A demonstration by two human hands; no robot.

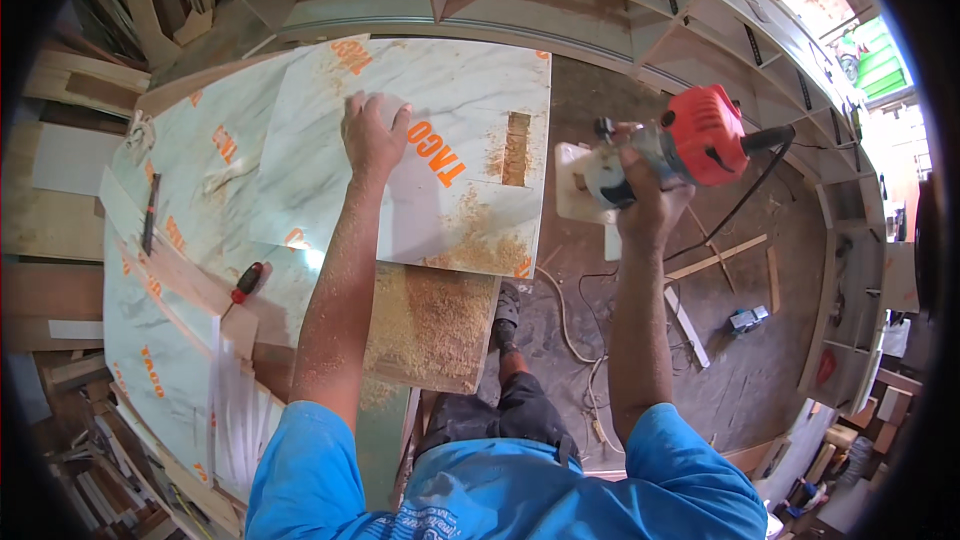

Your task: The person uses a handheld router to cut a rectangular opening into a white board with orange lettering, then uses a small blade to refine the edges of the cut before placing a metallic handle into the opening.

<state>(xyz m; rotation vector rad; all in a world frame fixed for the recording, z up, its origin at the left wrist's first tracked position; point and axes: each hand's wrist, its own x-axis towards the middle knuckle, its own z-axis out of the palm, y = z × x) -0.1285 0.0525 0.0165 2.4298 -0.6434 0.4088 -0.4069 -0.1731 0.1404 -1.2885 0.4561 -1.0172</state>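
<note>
My right hand (650, 185) grips a trim router (705, 135) with a red motor housing, its pale base plate tilted toward the board. The router is held in the air past the board's right edge, with its black cord trailing down. A marble-patterned panel (470, 80) lies on the bench, and my left hand (376, 135) rests on it with the fingers spread. Near the panel's right edge is a rectangular slot (516, 150) with sawdust in and around it. More sawdust (480, 235) is scattered toward the panel's near corner.
A sawdust-covered wooden board (430, 330) sits below the panel. To the left lie a red-and-black screwdriver (246, 283) and a dark slim tool (151, 215). Cables, wood strips (715, 260) and a small blue-grey tool (747, 320) are on the floor at right. Open cabinet frames (560, 0) stand behind.
</note>
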